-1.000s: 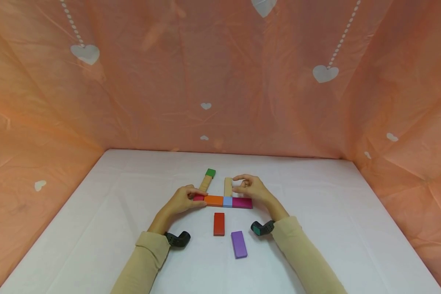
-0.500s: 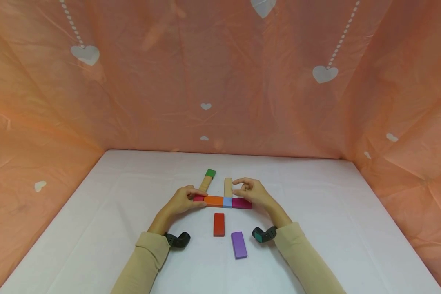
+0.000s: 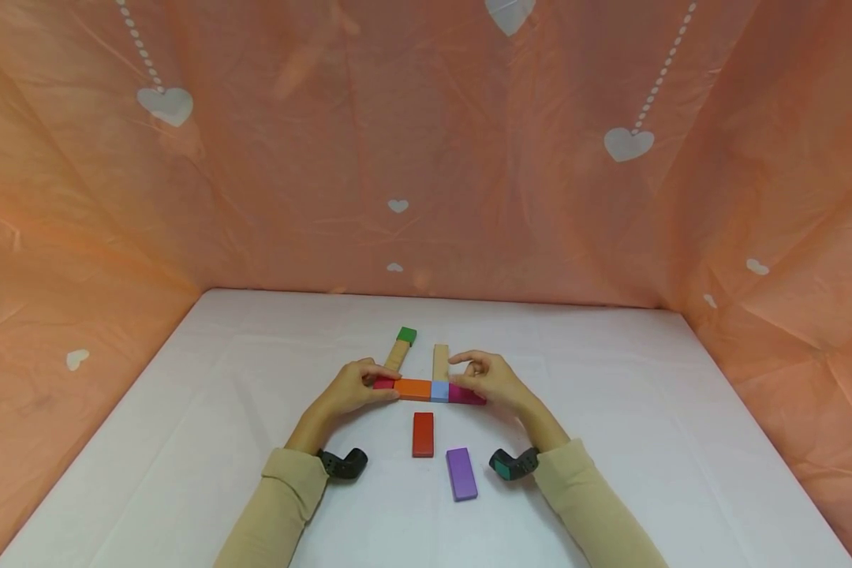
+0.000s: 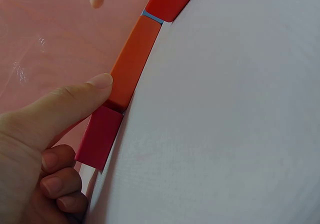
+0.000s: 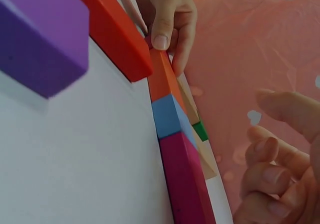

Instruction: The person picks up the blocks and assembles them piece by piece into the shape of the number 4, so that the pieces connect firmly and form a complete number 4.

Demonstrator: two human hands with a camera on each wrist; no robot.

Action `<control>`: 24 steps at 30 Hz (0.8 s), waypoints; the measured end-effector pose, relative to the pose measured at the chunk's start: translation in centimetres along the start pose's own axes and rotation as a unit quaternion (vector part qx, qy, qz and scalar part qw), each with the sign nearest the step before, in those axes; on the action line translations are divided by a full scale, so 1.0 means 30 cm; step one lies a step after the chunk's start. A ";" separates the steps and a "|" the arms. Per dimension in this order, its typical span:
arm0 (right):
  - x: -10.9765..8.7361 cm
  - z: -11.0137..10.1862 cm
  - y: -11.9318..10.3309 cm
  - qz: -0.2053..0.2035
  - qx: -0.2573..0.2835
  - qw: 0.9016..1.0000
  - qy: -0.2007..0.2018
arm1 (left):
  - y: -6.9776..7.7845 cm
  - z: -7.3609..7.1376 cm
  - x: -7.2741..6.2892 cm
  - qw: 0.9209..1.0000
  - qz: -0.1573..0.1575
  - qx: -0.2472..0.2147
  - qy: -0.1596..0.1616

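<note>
Four blocks lie end to end in a row on the white table [image 3: 610,410]: a small crimson block [image 3: 383,383], an orange block [image 3: 413,388], a light blue block [image 3: 439,390] and a magenta block [image 3: 466,394]. My left hand [image 3: 355,386] pinches the row's left end. Its thumb [image 4: 75,101] presses where the crimson block [image 4: 100,136] meets the orange block [image 4: 135,54], with fingers behind. My right hand [image 3: 486,377] hovers over the magenta block [image 5: 185,184], fingers [image 5: 272,156] loosely curled and holding nothing.
Two plain wooden blocks [image 3: 397,355] [image 3: 441,361] lie behind the row, with a green cube [image 3: 407,335] at the end of the left one. A red block [image 3: 423,434] and a purple block [image 3: 461,472] lie nearer me. Peach curtain walls enclose the table.
My right hand has drawn back from the right wooden block and lowered over the magenta block. My left hand and the blocks have not moved.
</note>
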State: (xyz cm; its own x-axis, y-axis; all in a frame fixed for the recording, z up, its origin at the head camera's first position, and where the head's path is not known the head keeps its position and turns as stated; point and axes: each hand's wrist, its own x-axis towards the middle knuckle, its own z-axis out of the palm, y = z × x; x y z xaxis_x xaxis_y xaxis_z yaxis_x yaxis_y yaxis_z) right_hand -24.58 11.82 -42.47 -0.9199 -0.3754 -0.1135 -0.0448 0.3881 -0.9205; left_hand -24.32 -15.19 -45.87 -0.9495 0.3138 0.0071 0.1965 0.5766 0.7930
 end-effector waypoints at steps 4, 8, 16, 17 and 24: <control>-0.006 0.004 0.007 -0.002 0.004 1.000 -0.008 | -0.004 0.000 -0.001 1.000 0.011 0.003 0.004; -0.015 0.008 0.010 -0.009 0.006 1.000 -0.013 | -0.007 0.000 -0.001 1.000 0.022 0.009 0.006; -0.039 0.018 0.004 -0.008 0.019 0.999 -0.024 | -0.009 -0.001 0.001 1.000 0.024 0.008 0.006; -0.042 0.019 0.005 -0.005 0.021 0.999 -0.026 | -0.008 -0.001 0.001 1.000 0.022 0.007 0.007; -0.060 0.029 0.006 0.002 0.027 0.999 -0.033 | -0.006 -0.001 0.001 1.000 0.016 0.004 0.006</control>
State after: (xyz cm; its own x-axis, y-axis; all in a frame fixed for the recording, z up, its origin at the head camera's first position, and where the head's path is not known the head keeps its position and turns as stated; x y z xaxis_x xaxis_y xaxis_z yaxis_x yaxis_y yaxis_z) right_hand -22.61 11.83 -42.75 -0.8919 -0.4297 -0.1407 -0.0182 0.3451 -0.9384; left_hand -24.39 -15.29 -45.99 -0.9457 0.3225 0.0394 0.2281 0.5726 0.7874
